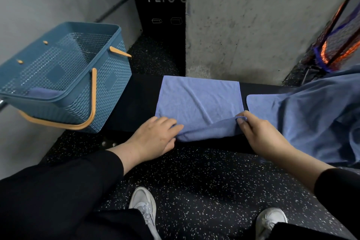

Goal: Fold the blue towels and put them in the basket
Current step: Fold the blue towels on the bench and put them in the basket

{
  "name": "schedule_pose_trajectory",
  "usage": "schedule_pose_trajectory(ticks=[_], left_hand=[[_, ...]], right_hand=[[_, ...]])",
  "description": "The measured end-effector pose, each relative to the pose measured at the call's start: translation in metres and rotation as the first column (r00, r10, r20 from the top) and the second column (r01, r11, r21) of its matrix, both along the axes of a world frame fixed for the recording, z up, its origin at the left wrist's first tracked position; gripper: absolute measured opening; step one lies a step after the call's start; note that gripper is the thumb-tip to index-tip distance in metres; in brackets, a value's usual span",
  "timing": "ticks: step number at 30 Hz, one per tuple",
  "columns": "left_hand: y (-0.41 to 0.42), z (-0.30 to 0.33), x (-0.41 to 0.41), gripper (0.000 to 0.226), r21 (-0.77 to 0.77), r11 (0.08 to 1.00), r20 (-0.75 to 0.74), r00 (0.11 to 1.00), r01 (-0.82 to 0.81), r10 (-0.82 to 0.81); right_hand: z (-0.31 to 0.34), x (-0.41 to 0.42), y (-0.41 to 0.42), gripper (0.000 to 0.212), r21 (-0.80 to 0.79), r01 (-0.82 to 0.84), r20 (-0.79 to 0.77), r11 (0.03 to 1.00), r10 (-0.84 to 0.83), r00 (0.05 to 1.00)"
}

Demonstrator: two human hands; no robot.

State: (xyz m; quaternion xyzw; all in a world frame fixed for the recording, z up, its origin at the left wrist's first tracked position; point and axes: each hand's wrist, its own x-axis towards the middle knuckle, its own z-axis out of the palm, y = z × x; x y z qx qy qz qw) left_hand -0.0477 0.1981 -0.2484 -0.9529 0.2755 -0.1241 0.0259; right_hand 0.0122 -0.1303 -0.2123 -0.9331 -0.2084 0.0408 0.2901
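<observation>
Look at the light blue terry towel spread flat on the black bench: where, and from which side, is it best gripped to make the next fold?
Grip the light blue terry towel at its two near corners, coming from the person's side of the black bench. That edge is already lifted and curled. The right hand pinches one corner; the left hand rests flat on the other.

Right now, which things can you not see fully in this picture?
- Head view: the basket wall hides most of the folded towel inside.
- The pile of blue towels is cut by the right edge.
- The right hand covers the corner of the towel it pinches.
</observation>
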Motion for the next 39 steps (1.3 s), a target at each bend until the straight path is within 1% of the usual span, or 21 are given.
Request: schedule_pose_trajectory(ticks=[2, 3, 5, 6, 7, 10, 11, 13, 15, 16, 18, 20, 22, 27, 29, 31, 33, 34, 36, 38, 39], left_hand=[[0.003, 0.009, 0.002, 0.021, -0.162, 0.984, -0.051, 0.997, -0.071, 0.064], [0.006, 0.013, 0.003, 0.015, -0.233, 0.957, -0.122, 0.982, -0.171, 0.145], [0.015, 0.019, 0.006, 0.013, -0.371, 0.836, -0.328, 0.9, -0.403, 0.289], [0.022, 0.021, 0.008, 0.014, -0.422, 0.775, -0.413, 0.861, -0.47, 0.297], [0.028, 0.024, 0.008, 0.018, -0.433, 0.765, -0.456, 0.848, -0.476, 0.27], [0.029, 0.029, 0.002, 0.046, -0.211, 0.922, -0.477, 0.857, -0.325, 0.193], [0.025, 0.028, -0.002, 0.049, -0.146, 0.945, -0.458, 0.867, -0.292, 0.197], [0.016, 0.023, -0.007, 0.037, -0.129, 0.954, -0.379, 0.902, -0.272, 0.206], [0.01, 0.019, -0.004, 0.018, -0.173, 0.942, -0.312, 0.923, -0.288, 0.225], [0.009, 0.02, -0.002, 0.016, -0.198, 0.929, -0.315, 0.918, -0.314, 0.243], [0.013, 0.022, 0.003, 0.016, -0.296, 0.877, -0.388, 0.886, -0.379, 0.252], [0.02, 0.029, 0.004, 0.015, -0.426, 0.761, -0.53, 0.816, -0.49, 0.229], [0.024, 0.039, 0.001, 0.018, -0.464, 0.67, -0.641, 0.742, -0.579, 0.197], [0.027, 0.064, -0.002, 0.03, -0.525, 0.613, -0.684, 0.721, -0.591, 0.109], [0.024, 0.075, -0.005, 0.033, -0.548, 0.524, -0.768, 0.641, -0.652, -0.005], [0.024, 0.083, -0.009, 0.03, -0.524, 0.433, -0.845, 0.512, -0.733, -0.155], [0.024, 0.089, -0.012, 0.018, -0.499, 0.402, -0.867, 0.444, -0.767, -0.228], [0.024, 0.09, -0.011, 0.019, -0.51, 0.374, -0.86, 0.449, -0.775, -0.243], [0.025, 0.089, -0.002, 0.025, -0.578, 0.281, -0.815, 0.534, -0.766, -0.225], [0.026, 0.085, 0.013, 0.018, -0.657, 0.201, -0.753, 0.646, -0.727, -0.126], [0.027, 0.081, 0.023, 0.017, -0.685, 0.197, -0.722, 0.691, -0.702, -0.047]], right_hand=[[0.0, 0.004, 0.0, 0.021, 0.016, 0.054, -0.047, 0.998, -0.053, 0.997], [0.001, 0.005, -0.001, 0.021, 0.032, 0.076, -0.056, 0.997, -0.074, 0.996], [0.004, 0.009, -0.002, 0.022, 0.057, 0.108, -0.068, 0.992, -0.104, 0.992], [0.005, 0.011, -0.002, 0.023, 0.065, 0.119, -0.076, 0.991, -0.114, 0.991], [0.005, 0.012, -0.003, 0.024, 0.071, 0.13, -0.083, 0.989, -0.124, 0.989], [0.007, 0.014, -0.002, 0.025, 0.083, 0.171, -0.096, 0.982, -0.163, 0.982], [0.008, 0.014, -0.002, 0.025, 0.089, 0.185, -0.102, 0.979, -0.176, 0.979], [0.009, 0.013, 0.0, 0.026, 0.101, 0.202, -0.11, 0.974, -0.191, 0.975], [0.01, 0.012, 0.0, 0.027, 0.102, 0.204, -0.108, 0.974, -0.193, 0.975], [0.011, 0.012, 0.0, 0.027, 0.104, 0.203, -0.099, 0.974, -0.193, 0.976], [0.013, 0.012, -0.001, 0.027, 0.108, 0.205, -0.09, 0.973, -0.196, 0.976], [0.016, 0.012, -0.003, 0.027, 0.092, 0.185, -0.093, 0.978, -0.177, 0.98], [0.021, 0.011, -0.005, 0.028, 0.075, 0.145, -0.092, 0.987, -0.138, 0.986], [0.041, 0.006, -0.007, 0.028, 0.082, 0.082, -0.125, 0.993, -0.071, 0.99], [0.052, 0.003, -0.008, 0.032, 0.11, 0.058, -0.203, 0.992, -0.034, 0.979], [0.061, -0.003, -0.01, 0.035, 0.178, 0.063, -0.336, 0.982, 0.0, 0.942], [0.065, -0.007, -0.011, 0.036, 0.23, 0.081, -0.455, 0.97, 0.034, 0.89], [0.065, -0.007, -0.01, 0.036, 0.243, 0.074, -0.482, 0.967, 0.054, 0.875], [0.061, -0.004, -0.007, 0.036, 0.268, 0.078, -0.478, 0.96, 0.063, 0.876], [0.058, 0.007, 0.002, 0.034, 0.307, 0.158, -0.402, 0.938, -0.022, 0.915], [0.056, 0.015, 0.007, 0.034, 0.311, 0.202, -0.347, 0.929, -0.087, 0.934]])
